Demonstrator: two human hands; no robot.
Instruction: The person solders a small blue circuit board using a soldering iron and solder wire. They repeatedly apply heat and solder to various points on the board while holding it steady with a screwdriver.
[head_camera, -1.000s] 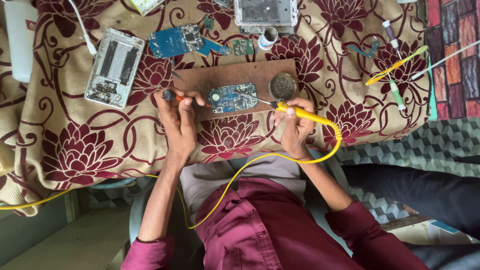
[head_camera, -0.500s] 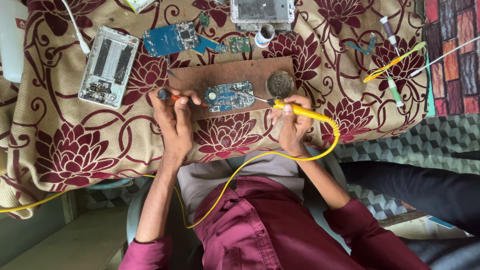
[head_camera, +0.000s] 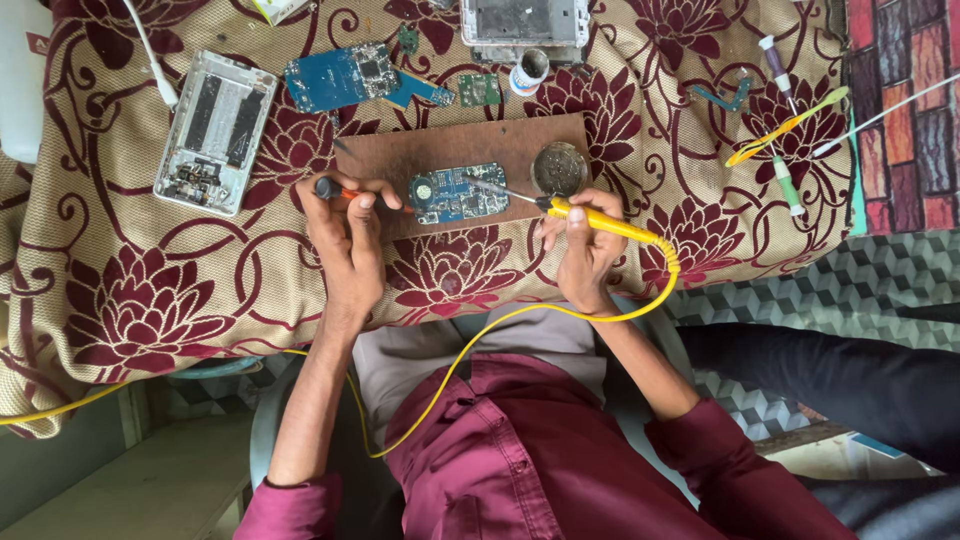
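— Where does the small blue circuit board (head_camera: 458, 194) lie from us?

— Between our two hands, on the brown board (head_camera: 440, 150) that sits on the flowered cloth of the worktop (head_camera: 140, 300). Its long axis runs left to right, across our view.

— And our hands?

— Well apart, one at each short end of the board. Our left hand (head_camera: 348, 232) is closed around a dark-handled tool with an orange shaft (head_camera: 345, 192), its tip pointing right and ending just at the board's left edge. Our right hand (head_camera: 580, 245) is clamped on the yellow soldering iron (head_camera: 590, 218), its metal tip reaching left over the board's upper right corner.

— Which is nearer?

— We judge them about equal; whether either tip actually touches, we cannot tell.

— Anything close by?

— A round tin (head_camera: 559, 168) just beyond the iron, and a larger blue board (head_camera: 345, 75) farther off.
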